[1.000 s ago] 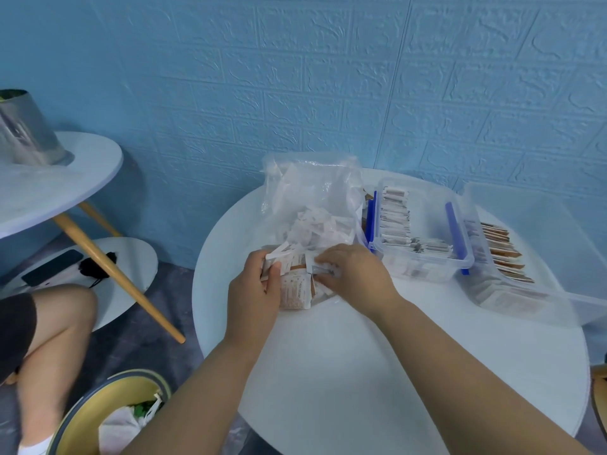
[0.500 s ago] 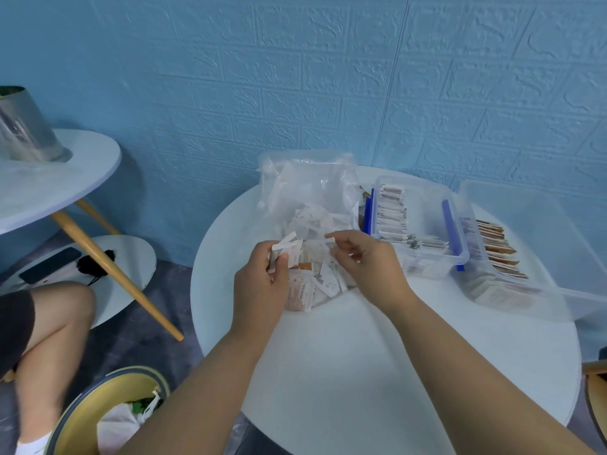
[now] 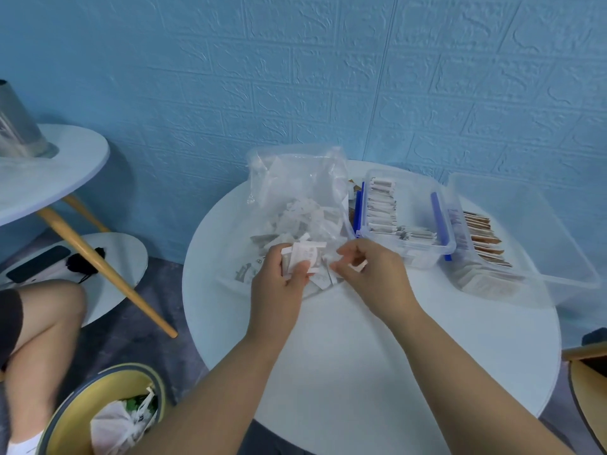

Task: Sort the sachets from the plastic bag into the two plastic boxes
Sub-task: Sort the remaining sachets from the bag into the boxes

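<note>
Many sachets (image 3: 305,215) lie unsorted in the plastic bag (image 3: 289,172) on the tabletop (image 3: 361,349), while the blue-clipped box (image 3: 417,198) and the larger box (image 3: 538,231) hold part-filled rows. My left hand (image 3: 279,284) grips a small stack (image 3: 307,256); my right hand (image 3: 371,270), just beside it, seems to pinch one white sachet (image 3: 359,266). Plenty left, I judge.

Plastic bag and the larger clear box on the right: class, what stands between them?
The smaller box with blue clips, holding sachets, shown in the head view.

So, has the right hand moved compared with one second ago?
Yes. The right hand has shifted right, away from the sachets in the plastic bag, toward the blue-clipped box.
</note>
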